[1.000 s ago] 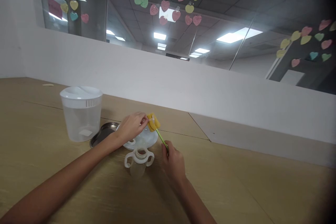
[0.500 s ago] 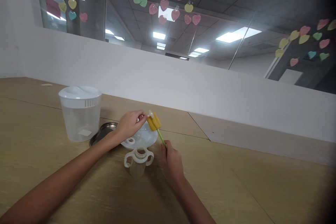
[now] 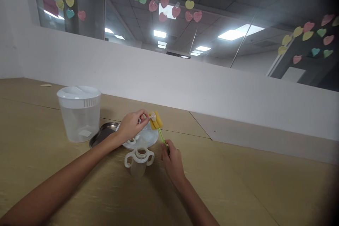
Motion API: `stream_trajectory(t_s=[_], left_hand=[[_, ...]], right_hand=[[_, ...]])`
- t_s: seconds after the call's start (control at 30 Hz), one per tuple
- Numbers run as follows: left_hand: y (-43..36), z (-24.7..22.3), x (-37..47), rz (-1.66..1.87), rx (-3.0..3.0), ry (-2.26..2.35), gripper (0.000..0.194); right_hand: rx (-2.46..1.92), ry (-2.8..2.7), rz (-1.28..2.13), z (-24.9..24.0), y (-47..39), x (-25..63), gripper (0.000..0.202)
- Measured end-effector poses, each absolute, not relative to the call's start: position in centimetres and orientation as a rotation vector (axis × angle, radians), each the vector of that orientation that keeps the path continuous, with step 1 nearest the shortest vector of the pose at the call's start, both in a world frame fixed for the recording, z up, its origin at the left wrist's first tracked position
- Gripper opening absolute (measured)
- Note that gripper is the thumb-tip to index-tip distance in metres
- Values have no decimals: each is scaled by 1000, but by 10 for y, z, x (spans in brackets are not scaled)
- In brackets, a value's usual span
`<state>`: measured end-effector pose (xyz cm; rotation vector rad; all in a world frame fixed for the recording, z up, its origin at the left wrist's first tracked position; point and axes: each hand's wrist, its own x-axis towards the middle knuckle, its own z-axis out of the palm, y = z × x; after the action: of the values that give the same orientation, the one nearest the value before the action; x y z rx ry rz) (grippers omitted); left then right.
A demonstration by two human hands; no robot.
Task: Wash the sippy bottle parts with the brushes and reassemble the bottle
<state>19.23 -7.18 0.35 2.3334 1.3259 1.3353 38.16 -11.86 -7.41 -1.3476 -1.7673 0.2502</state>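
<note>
My left hand (image 3: 132,126) is closed, pinching a small clear bottle nipple (image 3: 153,116) between thumb and fingers. The nipple rests against the yellow sponge head (image 3: 156,121) of a bottle brush. Wrapped round the brush's green handle (image 3: 161,136) is my right hand (image 3: 173,162). Just below and between the hands, a baby bottle (image 3: 138,167) with two white side handles stands upright, its mouth uncovered. Behind it lies a shallow white dish (image 3: 150,140), partly covered by my left hand, with a white ring-shaped piece (image 3: 131,141) in it.
A translucent bucket (image 3: 79,122) with a white lid stands on the wooden table at the left. Beside it, a dark metal tray (image 3: 102,134) is partly behind my left forearm. A white wall with a window above bounds the table's far side.
The nipple has turned against the sponge, now showing its rounded side across the front. Both hands keep their grips and have barely shifted; the view has moved slightly.
</note>
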Motion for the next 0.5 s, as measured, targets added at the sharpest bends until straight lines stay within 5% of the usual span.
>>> stream_trajectory(t_s=[0.5], left_hand=[[-66,-2,193,1289,2303,1173,25]], right_hand=[[-1311,-1783,238,-70,-124,379,31]])
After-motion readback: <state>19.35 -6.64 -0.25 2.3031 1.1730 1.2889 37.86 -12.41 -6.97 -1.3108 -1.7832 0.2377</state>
